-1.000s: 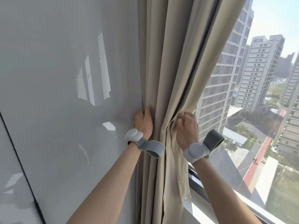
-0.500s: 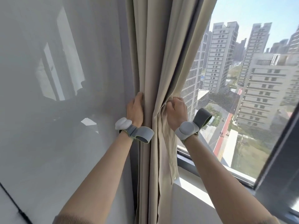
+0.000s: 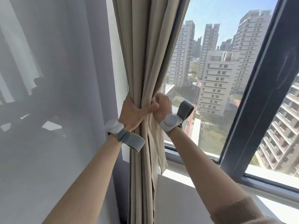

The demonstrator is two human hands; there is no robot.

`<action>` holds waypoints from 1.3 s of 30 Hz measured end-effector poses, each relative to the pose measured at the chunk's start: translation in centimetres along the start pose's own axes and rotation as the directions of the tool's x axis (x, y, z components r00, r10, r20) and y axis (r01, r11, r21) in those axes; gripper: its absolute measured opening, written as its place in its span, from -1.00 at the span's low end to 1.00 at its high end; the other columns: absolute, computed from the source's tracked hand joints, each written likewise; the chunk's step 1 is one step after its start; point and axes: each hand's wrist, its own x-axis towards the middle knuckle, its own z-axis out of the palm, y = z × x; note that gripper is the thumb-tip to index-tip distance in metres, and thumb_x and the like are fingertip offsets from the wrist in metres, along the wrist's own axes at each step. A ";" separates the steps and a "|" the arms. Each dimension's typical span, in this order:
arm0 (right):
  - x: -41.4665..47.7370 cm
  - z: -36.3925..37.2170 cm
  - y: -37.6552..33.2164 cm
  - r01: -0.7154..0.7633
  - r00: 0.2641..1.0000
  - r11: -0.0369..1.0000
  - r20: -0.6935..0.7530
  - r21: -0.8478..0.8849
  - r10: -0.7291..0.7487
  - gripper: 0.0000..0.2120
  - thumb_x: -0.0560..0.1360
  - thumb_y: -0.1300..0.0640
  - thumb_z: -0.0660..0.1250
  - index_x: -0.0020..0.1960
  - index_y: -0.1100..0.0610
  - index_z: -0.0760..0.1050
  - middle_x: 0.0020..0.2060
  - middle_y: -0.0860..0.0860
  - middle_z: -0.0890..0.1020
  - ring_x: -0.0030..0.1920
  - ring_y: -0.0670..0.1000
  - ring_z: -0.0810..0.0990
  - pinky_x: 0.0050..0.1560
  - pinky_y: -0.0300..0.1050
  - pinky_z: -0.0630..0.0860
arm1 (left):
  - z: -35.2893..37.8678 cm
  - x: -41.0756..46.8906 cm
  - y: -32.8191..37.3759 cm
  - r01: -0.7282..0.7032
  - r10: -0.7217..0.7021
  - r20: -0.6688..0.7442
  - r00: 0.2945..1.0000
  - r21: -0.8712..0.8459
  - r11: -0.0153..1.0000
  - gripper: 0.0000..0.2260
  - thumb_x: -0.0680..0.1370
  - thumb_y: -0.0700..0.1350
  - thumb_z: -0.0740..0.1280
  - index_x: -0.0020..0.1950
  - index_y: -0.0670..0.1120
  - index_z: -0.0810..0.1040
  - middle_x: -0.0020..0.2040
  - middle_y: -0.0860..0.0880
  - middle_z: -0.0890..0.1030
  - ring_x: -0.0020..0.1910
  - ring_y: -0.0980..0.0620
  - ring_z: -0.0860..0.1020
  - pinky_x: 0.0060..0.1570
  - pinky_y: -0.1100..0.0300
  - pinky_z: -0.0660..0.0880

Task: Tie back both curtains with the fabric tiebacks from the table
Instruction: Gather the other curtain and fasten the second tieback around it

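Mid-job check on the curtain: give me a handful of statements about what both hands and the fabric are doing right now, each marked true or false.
1. The left hand is wrapped around the gathered curtain. True.
2. The right hand hangs free, away from the fabric. False: it is at the curtain's right edge, pinching fabric beside the left thumb.
3. A flat strip of matching fabric, the tieback, hangs down below the right hand. True.
4. The curtain is spread across the whole window. False: it is bunched at the left side, and the glass shows buildings.
5. Both wrists are bare. False: each carries a grey strap with a rounded device.
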 end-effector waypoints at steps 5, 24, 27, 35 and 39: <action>-0.5 -1.0 0.8 0.053 0.999 0.997 0.017 -0.058 -0.052 -0.70 0.51 0.28 0.17 -0.37 0.09 0.25 -0.45 -0.05 0.34 -0.42 -0.08 0.25 -0.39 -0.16 0.22 | 1.8 0.3 0.3 -0.002 0.003 -0.064 0.998 0.010 1.000 -0.77 0.38 0.00 0.59 -0.07 -0.04 0.66 -0.25 0.15 0.70 -0.24 0.28 0.66 -0.31 0.45 0.50; -1.9 -3.7 3.9 -0.009 0.992 0.993 -0.123 0.117 0.023 -0.74 0.47 0.13 0.24 -0.36 -0.06 0.30 -0.47 -0.14 0.36 -0.44 -0.15 0.27 -0.36 -0.19 0.25 | 5.9 0.5 0.8 0.073 -0.119 -0.263 0.957 -0.181 0.981 -0.70 0.59 -0.11 0.37 -0.33 -0.14 0.47 -0.49 0.13 0.49 -0.54 0.28 0.47 -0.49 0.46 0.35; -1.3 -4.6 4.5 -0.064 0.983 0.990 -0.161 0.127 0.084 -0.75 0.53 0.14 0.22 -0.32 0.04 0.32 -0.40 -0.05 0.41 -0.38 -0.08 0.33 -0.30 -0.12 0.24 | 6.1 0.6 0.6 0.042 -0.080 -0.261 0.962 -0.147 0.988 -0.58 0.60 -0.14 0.34 -0.43 0.01 0.32 -0.61 0.18 0.37 -0.61 0.25 0.36 -0.52 0.47 0.26; -1.3 -4.7 3.9 0.010 0.999 0.979 -0.040 0.202 -0.002 -0.81 0.51 0.10 0.14 -0.25 -0.02 0.43 -0.37 -0.10 0.46 -0.38 -0.22 0.41 -0.30 -0.26 0.31 | 6.7 0.1 1.0 0.047 -0.084 -0.237 0.968 -0.159 0.986 -0.77 0.57 -0.07 0.38 -0.28 -0.05 0.64 -0.40 0.09 0.60 -0.41 0.23 0.55 -0.39 0.30 0.47; -1.3 -4.6 4.6 0.051 0.999 0.971 -0.012 0.236 -0.049 -0.77 0.55 0.10 0.14 -0.12 0.14 0.55 -0.29 -0.02 0.56 -0.29 -0.13 0.47 -0.23 -0.16 0.41 | 7.3 -0.6 1.1 0.042 -0.074 -0.179 0.981 -0.177 0.983 -0.81 0.47 0.04 0.49 -0.02 -0.04 0.70 -0.19 0.15 0.72 -0.17 0.23 0.68 -0.22 0.38 0.55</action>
